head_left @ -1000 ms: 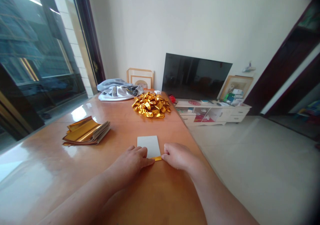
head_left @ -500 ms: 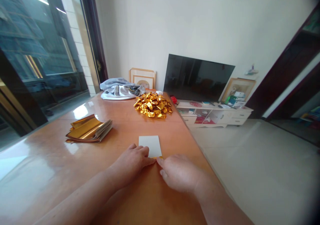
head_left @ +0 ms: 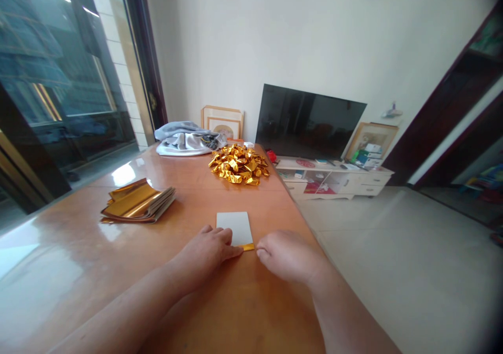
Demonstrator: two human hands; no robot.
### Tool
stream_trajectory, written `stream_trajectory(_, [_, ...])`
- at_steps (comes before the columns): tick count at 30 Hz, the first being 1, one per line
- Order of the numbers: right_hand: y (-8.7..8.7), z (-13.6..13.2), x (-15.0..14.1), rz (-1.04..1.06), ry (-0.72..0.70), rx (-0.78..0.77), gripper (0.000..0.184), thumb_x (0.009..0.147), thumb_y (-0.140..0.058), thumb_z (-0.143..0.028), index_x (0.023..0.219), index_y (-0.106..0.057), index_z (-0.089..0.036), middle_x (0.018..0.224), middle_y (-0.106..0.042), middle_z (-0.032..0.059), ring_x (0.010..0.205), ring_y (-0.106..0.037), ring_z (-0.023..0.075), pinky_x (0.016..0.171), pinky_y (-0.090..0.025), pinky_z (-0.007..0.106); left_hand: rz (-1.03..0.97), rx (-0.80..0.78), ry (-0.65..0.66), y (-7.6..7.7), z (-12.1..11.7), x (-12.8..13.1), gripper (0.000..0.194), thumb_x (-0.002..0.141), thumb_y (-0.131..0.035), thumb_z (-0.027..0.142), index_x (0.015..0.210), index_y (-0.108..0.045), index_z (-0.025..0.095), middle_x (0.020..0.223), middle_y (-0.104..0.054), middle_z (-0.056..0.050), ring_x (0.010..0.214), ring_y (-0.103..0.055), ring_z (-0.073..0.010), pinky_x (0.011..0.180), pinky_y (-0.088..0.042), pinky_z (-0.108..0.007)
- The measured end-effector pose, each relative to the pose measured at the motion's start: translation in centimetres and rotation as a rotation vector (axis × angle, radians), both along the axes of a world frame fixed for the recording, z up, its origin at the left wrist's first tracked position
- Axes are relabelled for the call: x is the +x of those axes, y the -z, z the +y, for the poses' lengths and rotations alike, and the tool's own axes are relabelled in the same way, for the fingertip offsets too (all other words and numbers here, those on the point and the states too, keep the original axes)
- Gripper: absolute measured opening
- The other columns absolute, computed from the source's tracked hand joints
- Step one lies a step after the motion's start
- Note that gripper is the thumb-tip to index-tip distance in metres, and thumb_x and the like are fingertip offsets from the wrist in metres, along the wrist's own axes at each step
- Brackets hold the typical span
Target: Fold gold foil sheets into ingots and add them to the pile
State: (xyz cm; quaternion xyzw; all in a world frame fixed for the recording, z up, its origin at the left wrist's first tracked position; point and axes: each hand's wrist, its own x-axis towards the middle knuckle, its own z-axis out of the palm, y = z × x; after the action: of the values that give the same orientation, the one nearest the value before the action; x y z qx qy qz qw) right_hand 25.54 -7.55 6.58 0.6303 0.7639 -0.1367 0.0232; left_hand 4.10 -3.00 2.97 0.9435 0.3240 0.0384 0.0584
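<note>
A small sheet of foil paper lies on the wooden table with its pale side up. Along its near edge runs a narrow gold strip, folded over. My left hand holds the sheet down, its fingers curled over the left part and its thumb pressed on the gold fold. Just off the right end of that fold is my right hand, closed with the fingers tucked in. Nothing shows in it. Farther up the table sits a heap of folded gold foil pieces. At the left lies a stack of gold foil sheets.
A bundle of grey cloth rests at the far end of the table. Framed pictures lean on the wall behind. Beyond the table's right edge stand a low white cabinet and a television.
My right hand has moved right along the fold, off the sheet's corner, and its fingers have curled in. More of the gold strip shows. The left hand stays on the sheet.
</note>
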Motion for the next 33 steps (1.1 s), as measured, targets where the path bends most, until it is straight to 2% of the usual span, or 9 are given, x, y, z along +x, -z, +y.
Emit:
stream_trajectory(3, [1.4,1.4,0.1,0.311,0.075,0.107,0.02,0.09,-0.05,-0.026,0.084,-0.067,-0.019,0.085,-0.072,0.0052,0.075,-0.06,0.0159,0.061,-0.034,0.025,0.02,0.018,-0.004,0.1,0.0,0.0,0.03,0.096,-0.047,0.031,0.113,-0.072,0.035,0.089,-0.059,-0.005,0.08,-0.051,-0.0216,0.072,-0.032,-0.033])
stream_trajectory(6, [3.5,2.5,-0.4,0.564,0.115,0.035,0.011,0.084,-0.053,-0.021,0.09,-0.062,-0.019,0.081,-0.067,0.0007,0.07,-0.057,0.0123,0.055,-0.032,0.021,0.025,0.048,0.008,0.3,0.0,-0.1,0.031,0.093,-0.051,0.025,0.114,-0.072,0.035,0.089,-0.058,-0.006,0.079,-0.051,-0.0213,0.072,-0.033,-0.033])
stream_trajectory(9, [5.4,3.2,-1.1,0.589,0.128,0.009,0.008,0.08,-0.053,-0.019,0.086,-0.059,-0.019,0.079,-0.064,-0.0011,0.067,-0.053,0.0109,0.054,-0.03,0.02,0.02,0.065,0.035,0.5,0.1,-0.1,0.033,0.09,-0.054,0.021,0.113,-0.072,0.035,0.089,-0.058,-0.006,0.081,-0.052,-0.0212,0.075,-0.034,-0.034])
stream_trajectory(12, [6.2,3.6,-1.6,0.545,0.138,0.006,0.005,0.077,-0.056,-0.019,0.082,-0.057,-0.019,0.079,-0.063,-0.0012,0.066,-0.052,0.0109,0.054,-0.03,0.021,0.0,0.057,0.031,0.7,0.1,-0.2,0.035,0.089,-0.052,0.018,0.112,-0.072,0.035,0.09,-0.059,-0.006,0.084,-0.054,-0.0221,0.077,-0.036,-0.034])
stream_trajectory(18, [5.6,3.8,-1.8,0.487,0.114,-0.023,0.006,0.073,-0.058,-0.02,0.078,-0.056,-0.019,0.073,-0.061,-0.0028,0.063,-0.051,0.0103,0.051,-0.029,0.02,-0.174,-0.068,-0.026,1.3,0.7,-1.4,0.033,0.088,-0.044,0.012,0.105,-0.069,0.026,0.101,-0.064,-0.005,0.092,-0.059,-0.0203,0.085,-0.04,-0.032])
stream_trajectory(21, [5.5,3.9,-1.9,0.499,0.117,-0.091,0.007,0.071,-0.057,-0.018,0.078,-0.055,-0.018,0.07,-0.058,-0.0041,0.059,-0.048,0.0086,0.05,-0.028,0.019,-0.247,-0.1,-0.097,1.9,1.5,-2.2,0.023,0.088,-0.046,0.017,0.094,-0.067,0.023,0.097,-0.067,-0.003,0.088,-0.06,-0.0196,0.08,-0.041,-0.031])
stream_trajectory(25, [5.4,4.5,-2.0,0.471,0.176,-0.2,0.012,0.068,-0.059,-0.018,0.079,-0.054,-0.019,0.065,-0.056,-0.0049,0.053,-0.046,0.0077,0.046,-0.027,0.018,-0.244,-0.178,-0.139,2.4,2.6,-3.1,0.018,0.082,-0.052,0.019,0.085,-0.069,0.024,0.091,-0.069,-0.001,0.086,-0.062,-0.0194,0.077,-0.041,-0.029])
stream_trajectory(29, [5.0,5.1,-2.4,0.408,0.205,-0.328,0.008,0.066,-0.059,-0.018,0.071,-0.053,-0.019,0.054,-0.052,-0.005,0.044,-0.044,0.008,0.043,-0.027,0.019,-0.262,-0.245,-0.178,3.0,3.4,-3.7,0.02,0.075,-0.055,0.019,0.085,-0.072,0.025,0.088,-0.07,0.0,0.08,-0.063,-0.0182,0.072,-0.042,-0.028])
stream_trajectory(33, [4.6,5.4,-3.1,0.365,0.212,-0.356,0.01,0.065,-0.06,-0.017,0.063,-0.05,-0.019,0.048,-0.049,-0.0042,0.041,-0.043,0.0085,0.041,-0.027,0.02,-0.298,-0.32,-0.203,3.5,3.9,-4.0,0.024,0.072,-0.056,0.021,0.087,-0.074,0.025,0.087,-0.071,0.0,0.076,-0.062,-0.0179,0.064,-0.041,-0.025])
